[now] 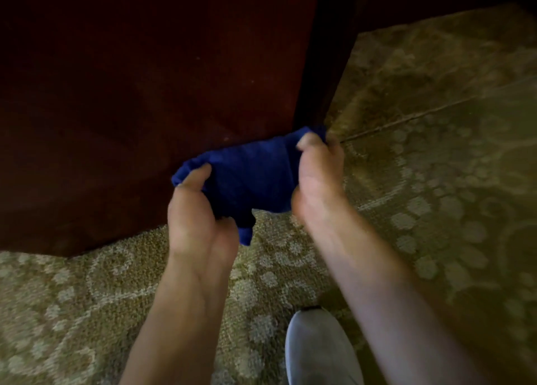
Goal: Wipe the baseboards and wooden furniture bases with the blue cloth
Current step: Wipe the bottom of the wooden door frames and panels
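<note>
Patterned olive-and-cream carpet [436, 181] covers the floor, with a dark reddish-brown wooden furniture panel [130, 94] standing on it at upper left and its darker corner edge [316, 65] running down to the carpet just behind the hands. Item: one dark blue bunched cloth [250, 175], held in the air in front of the panel's lower part, clear of the carpet; whether it touches the wood cannot be told. Its long axis runs left to right, slightly rising toward the right, with a loose tail hanging at the lower middle. Left hand [197, 210]: grip pinching the cloth's left end, thumb on top, fingers curled beneath. Right hand [316, 175]: grip pinching the right end, thumb pressed onto the upper corner next to the panel's corner edge. The cloth thus lies between the two grips and forward of both, toward the furniture. Judgement: the cloth appears to be in the middle of being regathered or refolded; the furniture base lies directly ahead and below, and the right hand sits nearer the corner edge, the left nearer the broad panel face. Also present: grey shoe toe [319, 347] at bottom centre on the carpet.
</note>
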Available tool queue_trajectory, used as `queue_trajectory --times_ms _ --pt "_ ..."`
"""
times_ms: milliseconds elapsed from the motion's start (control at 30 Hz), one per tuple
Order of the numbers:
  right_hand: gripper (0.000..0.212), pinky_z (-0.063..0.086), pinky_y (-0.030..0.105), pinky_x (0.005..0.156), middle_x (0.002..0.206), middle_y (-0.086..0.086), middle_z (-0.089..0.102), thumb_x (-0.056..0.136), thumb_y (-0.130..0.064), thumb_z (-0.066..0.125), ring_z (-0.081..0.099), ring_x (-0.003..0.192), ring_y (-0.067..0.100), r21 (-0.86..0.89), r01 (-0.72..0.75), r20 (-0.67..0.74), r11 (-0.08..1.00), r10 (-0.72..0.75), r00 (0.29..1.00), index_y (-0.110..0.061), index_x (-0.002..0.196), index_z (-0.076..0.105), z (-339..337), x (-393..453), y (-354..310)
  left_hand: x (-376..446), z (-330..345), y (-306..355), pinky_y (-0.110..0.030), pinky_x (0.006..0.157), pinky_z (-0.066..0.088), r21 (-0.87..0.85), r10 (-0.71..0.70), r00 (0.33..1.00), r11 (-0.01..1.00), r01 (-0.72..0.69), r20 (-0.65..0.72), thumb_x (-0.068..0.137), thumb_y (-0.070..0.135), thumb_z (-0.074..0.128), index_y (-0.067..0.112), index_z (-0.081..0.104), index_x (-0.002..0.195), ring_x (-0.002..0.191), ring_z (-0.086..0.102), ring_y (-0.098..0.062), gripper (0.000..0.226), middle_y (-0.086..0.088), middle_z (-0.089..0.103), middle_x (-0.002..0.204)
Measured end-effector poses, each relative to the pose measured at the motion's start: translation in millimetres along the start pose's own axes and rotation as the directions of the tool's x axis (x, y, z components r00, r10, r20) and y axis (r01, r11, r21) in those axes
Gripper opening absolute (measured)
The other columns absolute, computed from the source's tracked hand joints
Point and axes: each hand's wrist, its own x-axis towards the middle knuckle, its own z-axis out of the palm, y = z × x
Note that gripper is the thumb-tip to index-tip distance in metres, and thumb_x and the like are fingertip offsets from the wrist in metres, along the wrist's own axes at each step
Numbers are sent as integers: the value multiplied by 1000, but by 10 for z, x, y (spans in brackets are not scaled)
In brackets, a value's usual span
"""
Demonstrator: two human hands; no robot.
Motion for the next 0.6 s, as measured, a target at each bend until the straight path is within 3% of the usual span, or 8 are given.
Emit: queue_trajectory --times_ms 67,200,267,333,433,467,533,600 --pt "22 49 34 77 86 6 60 92 1 44 60 80 24 2 7 23 1000 -7 1000 -19 87 51 9 -37 -16 42 0 -88 -41 80 57 18 -23 1000 1000 23 -10 101 23 49 19 58 134 114 65 -28 34 -9 66 127" --pt "25 51 46 93 113 13 62 96 -1 43 61 97 29 -55 -193 -23 980 192 981 -22 109 48 -52 -43 250 85 -23 -240 -51 81 52 101 -83 982 990 101 -171 102 22 48 20 55 138 125 55 -38 37 -14 54 144" --pt "24 48 48 98 116 13 60 94 -1 47 60 101 29 -32 -236 -45 971 234 971 -22 106 49 -67 -50 263 113 -69 -243 -51 82 53 94 -39 978 994 59 -205 101 23 49 21 54 139 125 56 -38 38 -14 53 145" --pt "25 48 46 98 109 7 61 92 -5 53 59 101 27 25 -230 -5 973 230 973 -29 97 50 -72 -34 224 68 -62 -177 -44 78 56 90 3 987 996 11 -162 101 22 48 19 57 136 119 63 -32 36 -11 63 135" --pt "30 48 49 102 115 4 60 90 -10 57 60 107 26 31 -194 53 981 192 980 -28 114 50 -36 -114 135 -20 -93 -63 -40 83 53 52 45 996 998 -42 -75 102 24 45 20 59 135 117 64 -26 35 -7 66 130" --pt "29 48 51 101 114 4 61 91 -10 58 61 107 27 16 -185 64 983 183 981 -27 113 51 -33 -130 136 -30 -76 -61 -39 84 51 36 36 996 999 -33 -83 103 25 45 20 59 134 118 62 -25 35 -7 64 131" --pt "18 51 52 98 101 4 64 90 -9 57 64 100 28 -48 -150 53 987 153 987 -26 92 56 -41 -102 164 9 -16 -150 -38 80 49 70 -1 995 998 8 -104 104 26 42 19 57 135 116 60 -27 35 -9 61 134" --pt "20 53 54 93 88 4 64 89 -7 57 65 94 31 -88 -154 -14 984 153 988 -25 80 54 -102 -36 170 64 43 -267 -42 73 51 126 -30 987 991 50 -157 103 26 43 17 54 138 118 59 -32 37 -13 58 137"
